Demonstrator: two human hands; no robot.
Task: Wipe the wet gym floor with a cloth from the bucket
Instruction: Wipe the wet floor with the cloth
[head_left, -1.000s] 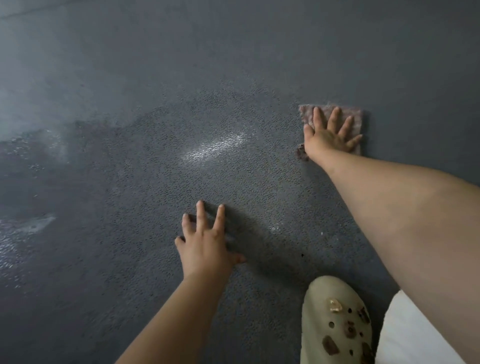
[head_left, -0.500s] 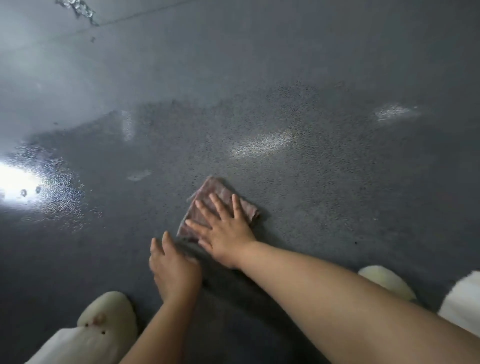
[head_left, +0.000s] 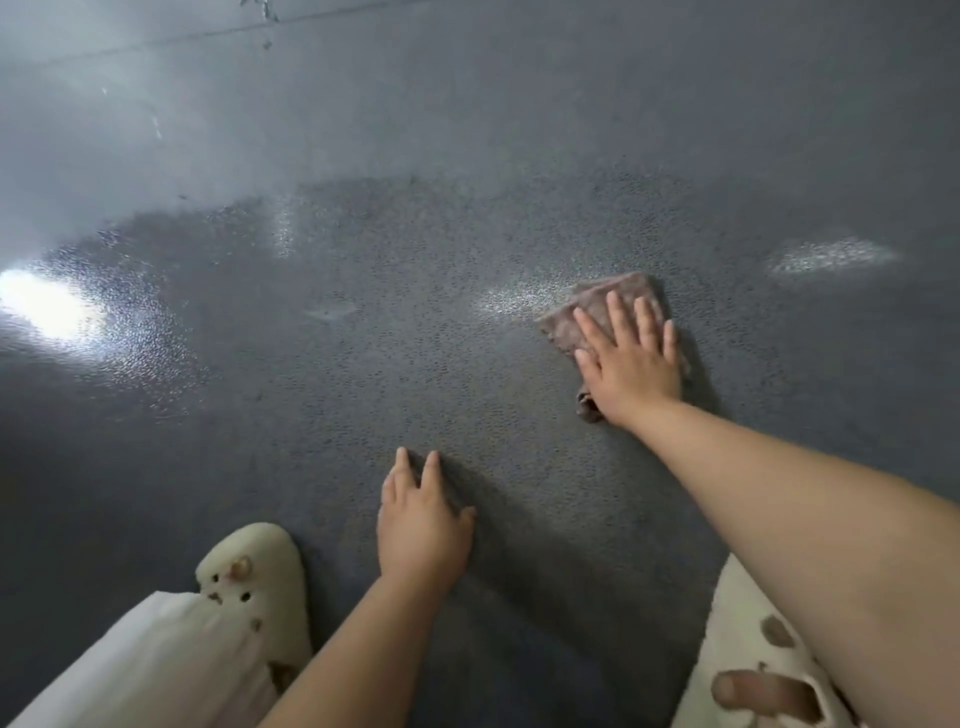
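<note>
A brownish-pink cloth (head_left: 605, 304) lies flat on the dark grey speckled gym floor (head_left: 415, 322), right of centre. My right hand (head_left: 631, 358) presses down on it with straight, spread fingers, the arm stretched out from the lower right. My left hand (head_left: 421, 525) rests flat on the bare floor near the bottom centre, fingers extended. A wet, darker patch with bright glare covers the floor to the left and ahead. No bucket is in view.
Two cream clog shoes stand on the floor, one (head_left: 260, 577) at lower left and one (head_left: 753, 670) at lower right. A white trouser leg (head_left: 156, 670) covers the left knee. A faint seam line (head_left: 208, 39) crosses the floor at the far top.
My right hand has slid the cloth from just ahead of my left hand out to the right and further away. My left hand stays planted on the floor.
</note>
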